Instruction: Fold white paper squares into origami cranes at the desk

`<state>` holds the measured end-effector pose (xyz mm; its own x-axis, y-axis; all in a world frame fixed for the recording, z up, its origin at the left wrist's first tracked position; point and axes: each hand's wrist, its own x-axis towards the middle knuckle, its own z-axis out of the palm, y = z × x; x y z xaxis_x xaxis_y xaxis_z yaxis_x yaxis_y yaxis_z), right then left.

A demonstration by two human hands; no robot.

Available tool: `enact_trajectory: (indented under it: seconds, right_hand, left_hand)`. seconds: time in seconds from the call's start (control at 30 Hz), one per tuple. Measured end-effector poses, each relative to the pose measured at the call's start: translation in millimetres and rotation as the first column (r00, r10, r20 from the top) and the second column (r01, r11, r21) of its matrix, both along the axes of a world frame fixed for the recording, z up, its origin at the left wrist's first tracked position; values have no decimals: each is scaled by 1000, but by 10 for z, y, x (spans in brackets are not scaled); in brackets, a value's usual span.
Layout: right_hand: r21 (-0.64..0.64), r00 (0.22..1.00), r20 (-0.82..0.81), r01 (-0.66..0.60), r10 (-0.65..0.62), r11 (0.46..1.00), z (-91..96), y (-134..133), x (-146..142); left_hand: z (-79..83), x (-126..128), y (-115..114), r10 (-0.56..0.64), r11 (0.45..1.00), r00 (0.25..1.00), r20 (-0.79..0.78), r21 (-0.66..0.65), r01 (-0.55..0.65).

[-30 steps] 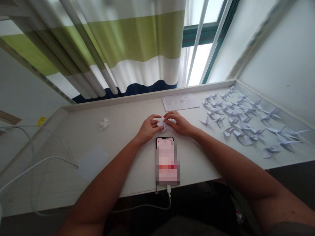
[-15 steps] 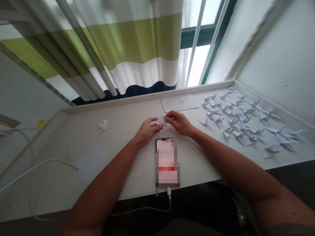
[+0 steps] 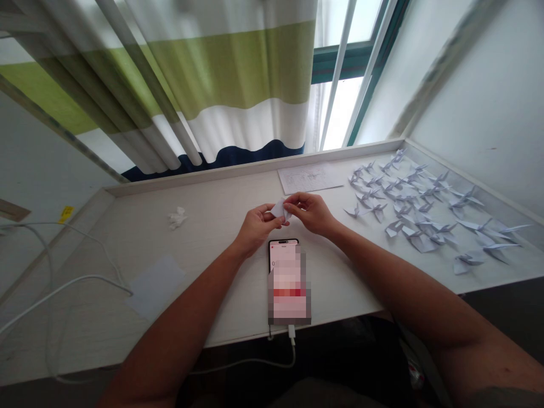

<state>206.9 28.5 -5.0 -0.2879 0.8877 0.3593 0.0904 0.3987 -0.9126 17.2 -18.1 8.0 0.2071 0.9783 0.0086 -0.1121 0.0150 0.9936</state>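
A small folded piece of white paper (image 3: 278,209) is held between my two hands above the middle of the table. My left hand (image 3: 258,225) pinches its left and lower side, thumb on top. With thumb and forefinger my right hand (image 3: 311,212) grips its right side; part of the paper is hidden behind these fingers. Just below the hands a phone (image 3: 289,283) lies face up, its screen mostly pixelated. To the right, several folded white paper cranes (image 3: 420,207) are spread over the table.
A printed sheet (image 3: 310,178) lies behind my hands. At the left are a crumpled white tissue (image 3: 177,217), a white paper sheet (image 3: 156,283) partly behind my left forearm, and white cables (image 3: 53,277). A raised edge (image 3: 212,173) runs along the table's back, below a striped curtain (image 3: 238,73).
The folded paper has turned slightly between my fingers and shows a more pointed shape. My hands have barely shifted, and the things on the table lie as before.
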Motion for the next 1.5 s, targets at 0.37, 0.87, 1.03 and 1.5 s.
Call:
enact_trajectory:
  seconds: [0.37,0.87,1.03,1.5]
  right_hand:
    - [10,996,-52,72,-71,997,15,-76,-49]
    - [-130,960,-259,-140,102,982,55,-63,-36]
    - [-150,968,-203,-183,150,972,47,-48,-13]
    - [-132,980,-158,-140,119,981,111,-58,24]
  left_hand:
    - [28,17,-13,35,999,999,16,-8,-34]
    - [63,22,-5,72,997,994,80,-22,-70]
    - [40,14,7,87,996,993,80,-31,-85]
    - [-4,21,18,47,998,997,55,-36,-45]
